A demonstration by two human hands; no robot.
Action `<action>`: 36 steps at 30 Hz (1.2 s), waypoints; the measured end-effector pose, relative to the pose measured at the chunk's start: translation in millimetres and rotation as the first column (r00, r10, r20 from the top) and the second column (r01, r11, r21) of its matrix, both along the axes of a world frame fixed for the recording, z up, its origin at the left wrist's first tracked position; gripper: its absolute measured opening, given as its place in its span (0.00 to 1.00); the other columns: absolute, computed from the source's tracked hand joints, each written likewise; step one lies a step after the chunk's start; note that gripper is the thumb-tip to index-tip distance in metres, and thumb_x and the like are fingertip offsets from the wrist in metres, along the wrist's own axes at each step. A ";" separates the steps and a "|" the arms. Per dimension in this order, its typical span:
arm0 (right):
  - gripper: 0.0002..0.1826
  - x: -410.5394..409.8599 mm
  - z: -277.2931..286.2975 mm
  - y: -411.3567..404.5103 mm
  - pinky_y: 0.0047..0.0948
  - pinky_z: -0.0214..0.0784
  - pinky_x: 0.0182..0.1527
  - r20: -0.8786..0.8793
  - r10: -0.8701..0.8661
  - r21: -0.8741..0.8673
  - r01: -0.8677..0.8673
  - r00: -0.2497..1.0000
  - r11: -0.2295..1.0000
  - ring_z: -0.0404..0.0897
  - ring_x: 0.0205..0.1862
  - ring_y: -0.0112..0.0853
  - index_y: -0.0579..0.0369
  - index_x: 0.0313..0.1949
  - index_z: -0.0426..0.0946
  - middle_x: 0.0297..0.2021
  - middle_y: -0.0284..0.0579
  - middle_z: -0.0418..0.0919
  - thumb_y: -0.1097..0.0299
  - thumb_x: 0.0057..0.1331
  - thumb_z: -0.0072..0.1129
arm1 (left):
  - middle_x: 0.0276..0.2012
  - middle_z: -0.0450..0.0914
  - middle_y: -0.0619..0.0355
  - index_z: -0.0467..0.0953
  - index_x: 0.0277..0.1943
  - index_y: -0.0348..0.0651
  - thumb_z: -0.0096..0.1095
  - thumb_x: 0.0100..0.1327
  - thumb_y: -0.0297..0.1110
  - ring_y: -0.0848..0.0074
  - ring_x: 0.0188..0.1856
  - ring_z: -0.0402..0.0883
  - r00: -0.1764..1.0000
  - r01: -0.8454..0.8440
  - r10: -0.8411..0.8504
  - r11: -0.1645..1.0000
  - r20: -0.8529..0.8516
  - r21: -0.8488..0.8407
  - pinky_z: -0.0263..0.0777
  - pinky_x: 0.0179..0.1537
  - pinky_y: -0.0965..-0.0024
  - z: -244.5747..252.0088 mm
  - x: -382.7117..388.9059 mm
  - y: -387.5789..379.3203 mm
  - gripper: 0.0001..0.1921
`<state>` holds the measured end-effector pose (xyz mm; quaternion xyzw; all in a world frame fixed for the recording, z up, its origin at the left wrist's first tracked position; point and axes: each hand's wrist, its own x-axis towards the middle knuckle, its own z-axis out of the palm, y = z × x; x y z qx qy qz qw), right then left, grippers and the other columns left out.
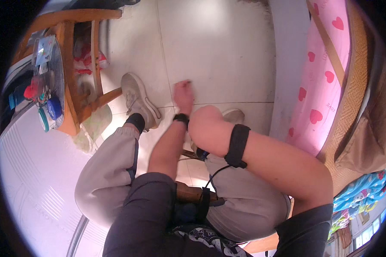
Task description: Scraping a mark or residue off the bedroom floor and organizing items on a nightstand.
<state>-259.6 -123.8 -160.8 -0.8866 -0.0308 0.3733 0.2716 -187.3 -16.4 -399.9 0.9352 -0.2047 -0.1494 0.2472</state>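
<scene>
My left hand [183, 94] is low over the tiled floor [212, 77], between my shoes, with its fingers curled. A small dark spot shows at its fingertips; I cannot make out whether it is a held thing. A black band [181, 119] circles that wrist. My right hand [207, 128] is bent down beside the left wrist, only its back showing; its fingers are hidden. Around the right wrist sits a black strap [237, 145], from which a thin black cable [217, 173] runs toward my lap. The left shoe [138, 99] rests on the tiles, and the right shoe [234, 115] is partly covered.
At the left stands a wooden piece of furniture [69, 80] bearing a clear container [56, 83] with small items and a blue lid [54, 107]. A red and white plastic bag [90, 61] lies beneath. On the right, pink heart-patterned sheeting [315, 86] borders a woven mat [357, 74].
</scene>
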 end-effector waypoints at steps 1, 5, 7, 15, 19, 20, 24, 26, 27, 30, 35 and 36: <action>0.05 -2.8 1.9 -1.7 0.33 0.68 0.24 0.109 0.046 0.009 -0.048 0.993 0.999 0.78 0.27 0.36 0.48 0.22 0.80 0.21 0.41 0.78 0.68 0.42 0.56 | 0.37 0.76 0.57 0.75 0.39 0.49 0.54 0.56 0.33 0.65 0.40 0.75 0.996 0.010 -0.016 0.998 -0.092 -0.057 0.68 0.42 0.65 -0.5 -18.9 -18.2 0.08; 0.05 -17.3 3.4 -4.2 0.34 0.68 0.23 0.315 0.035 0.089 -0.066 0.948 0.994 0.78 0.25 0.36 0.48 0.20 0.80 0.19 0.40 0.77 0.70 0.41 0.56 | 0.37 0.75 0.56 0.74 0.38 0.48 0.54 0.55 0.32 0.62 0.41 0.74 0.825 0.525 -0.539 0.842 -0.169 -0.121 0.68 0.42 0.65 13.4 -54.1 -56.7 0.07; 0.04 -20.8 0.3 -2.0 0.34 0.67 0.23 0.289 0.033 0.117 -0.069 0.957 0.991 0.78 0.25 0.37 0.49 0.19 0.79 0.19 0.41 0.77 0.70 0.41 0.56 | 0.37 0.75 0.55 0.75 0.38 0.47 0.55 0.54 0.31 0.62 0.41 0.74 0.835 0.485 -0.522 0.848 -0.175 -0.215 0.68 0.43 0.66 15.2 -60.1 -55.5 0.08; 0.08 -3.5 19.3 -17.9 0.35 0.70 0.28 0.103 0.086 0.137 -0.100 0.991 0.986 0.79 0.30 0.36 0.50 0.28 0.81 0.25 0.42 0.79 0.68 0.50 0.53 | 0.35 0.76 0.51 0.75 0.37 0.36 0.59 0.54 0.33 0.69 0.36 0.75 0.932 -0.341 0.318 0.932 -0.174 -0.122 0.68 0.40 0.69 14.5 57.4 103.4 0.10; 0.08 -0.7 16.4 -16.8 0.35 0.70 0.27 0.078 0.177 0.123 -0.185 0.981 0.975 0.79 0.29 0.36 0.50 0.28 0.81 0.25 0.41 0.79 0.69 0.50 0.53 | 0.34 0.77 0.51 0.76 0.37 0.38 0.56 0.55 0.35 0.66 0.38 0.76 0.935 -0.352 0.351 0.936 -0.055 -0.003 0.68 0.42 0.68 1.0 23.2 84.1 0.11; 0.07 0.4 16.3 -13.5 0.35 0.70 0.26 0.093 0.228 0.107 -0.238 0.969 0.965 0.79 0.29 0.36 0.50 0.28 0.81 0.25 0.41 0.79 0.70 0.50 0.53 | 0.34 0.77 0.52 0.77 0.37 0.39 0.55 0.55 0.36 0.65 0.39 0.75 0.958 -0.285 0.283 0.956 -0.042 -0.070 0.68 0.43 0.67 -6.7 12.5 72.8 0.11; 0.03 -19.4 -2.7 -2.7 0.36 0.67 0.22 0.265 0.058 0.131 -0.095 0.963 0.987 0.78 0.25 0.38 0.49 0.18 0.78 0.19 0.42 0.76 0.70 0.39 0.57 | 0.38 0.75 0.53 0.77 0.36 0.46 0.54 0.55 0.35 0.61 0.42 0.74 0.963 0.045 -0.035 0.999 -0.266 0.031 0.68 0.43 0.63 11.5 -64.6 -24.1 0.08; 0.04 -25.1 -10.5 -3.8 0.36 0.67 0.23 0.347 0.059 0.151 -0.118 0.936 0.982 0.78 0.25 0.38 0.49 0.20 0.78 0.19 0.41 0.76 0.69 0.43 0.55 | 0.37 0.75 0.53 0.77 0.35 0.46 0.54 0.55 0.34 0.61 0.42 0.74 0.934 0.149 -0.149 0.988 -0.324 -0.025 0.68 0.43 0.62 22.0 -69.8 -44.3 0.07; 0.04 -22.5 -6.8 -4.5 0.36 0.67 0.23 0.346 0.061 0.152 -0.120 0.936 0.981 0.78 0.25 0.38 0.49 0.20 0.78 0.19 0.41 0.76 0.69 0.43 0.55 | 0.37 0.75 0.52 0.77 0.36 0.45 0.56 0.54 0.36 0.61 0.41 0.74 0.904 0.222 -0.232 0.973 -0.359 -0.071 0.67 0.44 0.62 25.4 -69.8 -47.6 0.08; 0.03 -18.5 2.8 -7.1 0.36 0.67 0.24 0.171 0.045 0.129 -0.067 0.984 0.989 0.78 0.25 0.38 0.49 0.18 0.77 0.19 0.41 0.76 0.67 0.42 0.55 | 0.36 0.74 0.53 0.76 0.36 0.43 0.56 0.54 0.33 0.61 0.41 0.73 0.941 0.193 -0.233 0.965 -0.246 -0.179 0.68 0.43 0.63 27.8 -54.7 -44.0 0.07; 0.07 -3.2 14.7 -14.5 0.38 0.70 0.29 0.192 -0.033 0.251 -0.017 0.981 0.968 0.79 0.30 0.39 0.56 0.25 0.79 0.24 0.44 0.79 0.70 0.50 0.52 | 0.33 0.76 0.51 0.76 0.35 0.38 0.58 0.53 0.34 0.64 0.38 0.76 0.993 -0.095 0.095 0.995 -0.064 -0.008 0.68 0.42 0.66 9.3 58.3 61.8 0.09; 0.07 -6.3 13.4 -16.7 0.38 0.70 0.29 0.173 -0.039 0.250 -0.006 0.984 0.968 0.79 0.30 0.39 0.56 0.25 0.79 0.24 0.44 0.79 0.70 0.50 0.52 | 0.33 0.77 0.52 0.77 0.35 0.40 0.59 0.53 0.34 0.64 0.38 0.76 0.995 -0.098 0.098 0.995 -0.029 -0.016 0.69 0.42 0.67 15.1 59.5 68.2 0.09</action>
